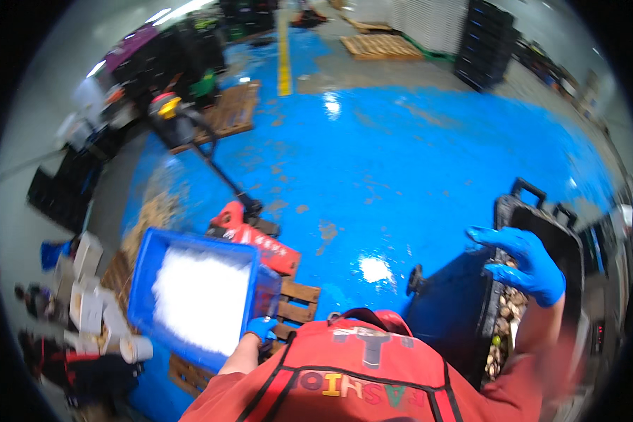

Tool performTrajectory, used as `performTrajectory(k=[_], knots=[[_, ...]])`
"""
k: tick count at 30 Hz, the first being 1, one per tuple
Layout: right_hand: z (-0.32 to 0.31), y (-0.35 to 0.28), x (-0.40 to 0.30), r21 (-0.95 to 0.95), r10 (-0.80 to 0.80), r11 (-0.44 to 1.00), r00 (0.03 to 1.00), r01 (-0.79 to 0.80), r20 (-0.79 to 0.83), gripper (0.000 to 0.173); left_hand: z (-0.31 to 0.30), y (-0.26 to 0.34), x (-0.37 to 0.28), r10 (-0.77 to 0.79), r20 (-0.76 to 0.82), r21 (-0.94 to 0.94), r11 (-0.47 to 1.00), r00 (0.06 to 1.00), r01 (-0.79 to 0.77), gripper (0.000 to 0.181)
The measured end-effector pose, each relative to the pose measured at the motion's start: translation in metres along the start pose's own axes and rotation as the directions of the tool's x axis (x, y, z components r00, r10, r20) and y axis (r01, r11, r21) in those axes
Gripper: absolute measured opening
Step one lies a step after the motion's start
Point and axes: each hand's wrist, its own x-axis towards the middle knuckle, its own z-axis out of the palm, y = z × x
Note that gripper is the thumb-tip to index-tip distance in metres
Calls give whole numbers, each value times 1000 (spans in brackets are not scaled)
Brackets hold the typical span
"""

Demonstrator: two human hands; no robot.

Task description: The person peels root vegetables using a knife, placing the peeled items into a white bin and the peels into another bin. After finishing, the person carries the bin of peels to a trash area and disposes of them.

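Observation:
My left hand (262, 328), in a blue glove, is at the near right corner of a blue plastic tub (141, 279). It seems to touch the tub's outer side, but its fingers are partly hidden. White crushed ice (203, 298) fills the tub. My right hand (530, 266), also gloved in blue, hovers over a large black wheeled bin (448, 306) at my right. Its thumb and fingers are spread with nothing between them. Pale and brown shellfish (514, 303) lie inside the bin, partly covered by my forearm. A red apron (369, 364) covers my front.
The tub stands on a wooden pallet (298, 300) beside a red pallet jack (266, 248), whose handle (216, 166) leans away to the left. White foam boxes (87, 306) and a white bucket (136, 349) sit further left. Beyond the wet blue floor (374, 174) rise stacked black crates (482, 45).

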Motion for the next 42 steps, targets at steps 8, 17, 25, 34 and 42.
performTrajectory(k=[8,17,25,34,42], knots=[[-71,97,72,-24,39,998,942,-50,-332,15,-31,177,121,36,-211,-223,971,977,-84,21],[-220,260,122,186,382,922,728,-339,-569,22,-4,272,304,239,-45,394,897,970,-202,29],[-318,406,181,103,404,893,682,-438,-609,24,-19,414,348,-199,-143,240,943,970,229,41],[-382,671,171,129,452,659,253,-741,-855,25,-28,588,556,-198,-4,427,886,980,180,55],[-114,865,-10,174,965,-15,-60,-985,-256,25,24,805,763,128,-107,385,920,986,-77,64]])
